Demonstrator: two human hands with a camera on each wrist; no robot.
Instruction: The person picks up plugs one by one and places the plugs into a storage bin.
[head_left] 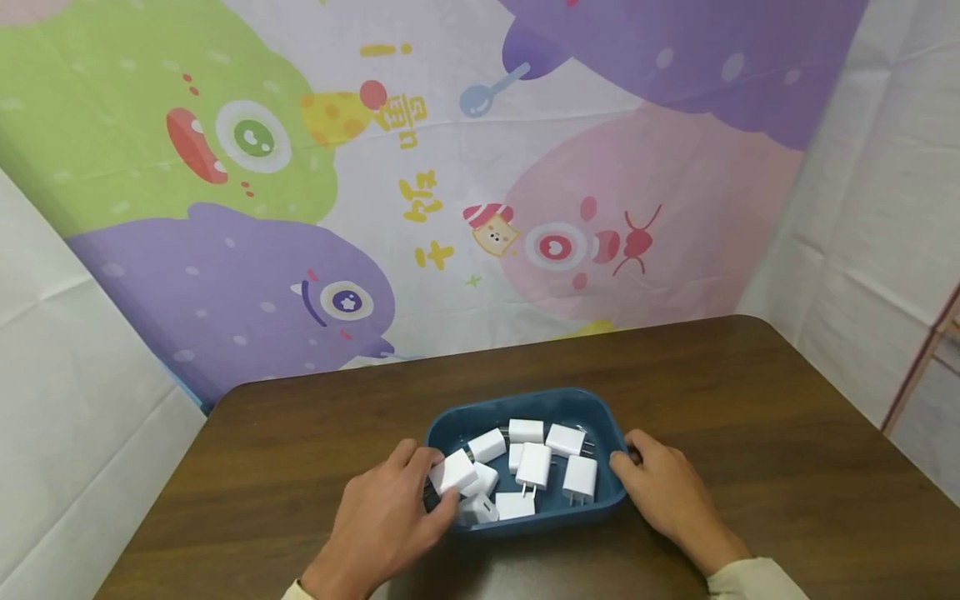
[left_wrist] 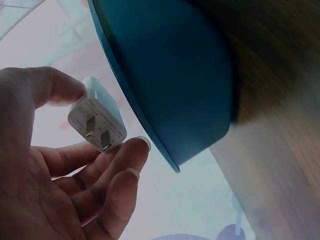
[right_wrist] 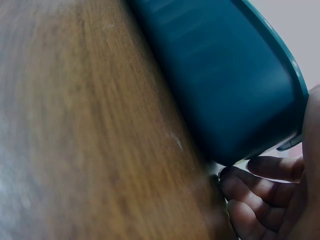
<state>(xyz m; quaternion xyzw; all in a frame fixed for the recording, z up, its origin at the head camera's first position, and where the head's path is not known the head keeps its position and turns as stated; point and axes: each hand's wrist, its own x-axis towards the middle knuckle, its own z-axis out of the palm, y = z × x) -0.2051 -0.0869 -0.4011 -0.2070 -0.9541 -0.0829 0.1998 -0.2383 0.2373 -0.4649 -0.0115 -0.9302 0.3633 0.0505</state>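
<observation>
My left hand (head_left: 390, 508) pinches a white charger plug (head_left: 454, 472) over the left end of a blue plastic bin (head_left: 510, 527). In the left wrist view, the plug (left_wrist: 97, 120) is held between thumb and fingers, its two flat metal prongs facing the camera. My right hand (head_left: 671, 492) grips the bin's right end, thumb at the rim. From the right wrist, the curled fingers (right_wrist: 250, 197) show beside the bin's outer wall (right_wrist: 220, 85). Several more white plugs, such as one lying near the middle (head_left: 533, 464), sit loose in the bin at varied angles.
The bin stands on a dark brown wooden table (head_left: 697, 375) with rounded far corners. Behind the table hangs a cloth (head_left: 450, 317) printed with cartoon monsters. White cloth hangs (head_left: 862, 250) at the sides, with a thin brown frame (head_left: 918, 367) at the far right.
</observation>
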